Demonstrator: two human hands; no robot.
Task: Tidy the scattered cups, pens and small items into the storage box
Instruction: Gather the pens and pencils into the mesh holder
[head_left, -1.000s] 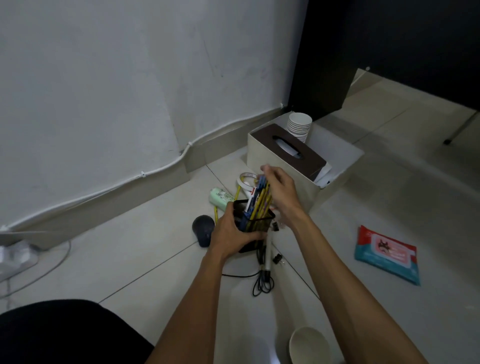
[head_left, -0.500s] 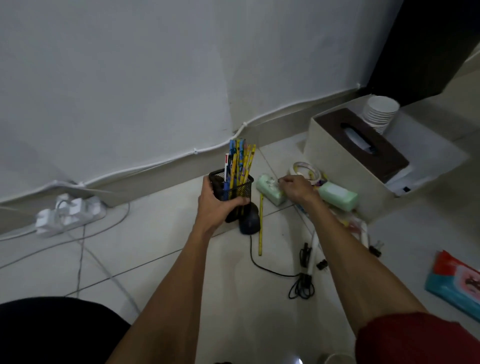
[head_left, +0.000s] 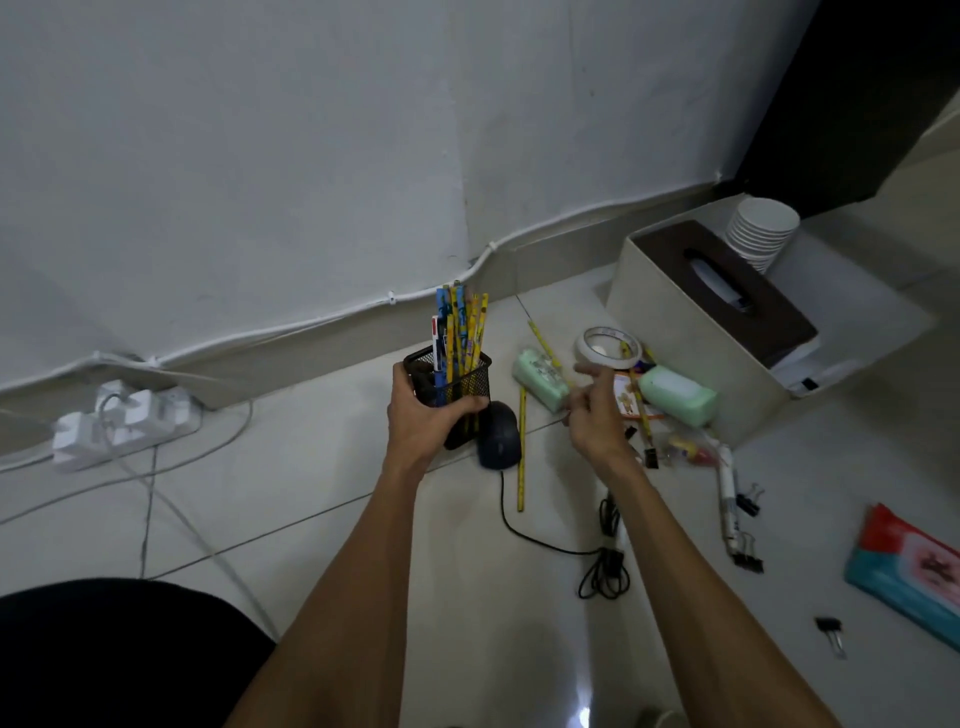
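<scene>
My left hand (head_left: 421, 421) grips a black mesh pen holder (head_left: 460, 387) full of yellow and blue pencils, held just above a dark computer mouse (head_left: 500, 437). My right hand (head_left: 597, 413) hovers with loosely spread fingers and nothing in it, above the clutter between two green packs (head_left: 539, 379) (head_left: 678, 396). A yellow pencil (head_left: 521, 457) lies on the floor between my hands. The beige storage box (head_left: 670, 332) stands at the right, holding a brown-topped tissue box (head_left: 727, 283) and a stack of white cups (head_left: 761, 228).
A tape roll (head_left: 608, 345), a white marker (head_left: 728, 493), binder clips (head_left: 748, 560) and a coiled black cable (head_left: 602, 571) lie on the tiles. A wipes pack (head_left: 909, 566) lies far right. A white power strip (head_left: 124, 421) with cords sits by the wall.
My right hand has lifted off the left green pack and drawn back a little. My left hand still grips the pen holder in about the same place.
</scene>
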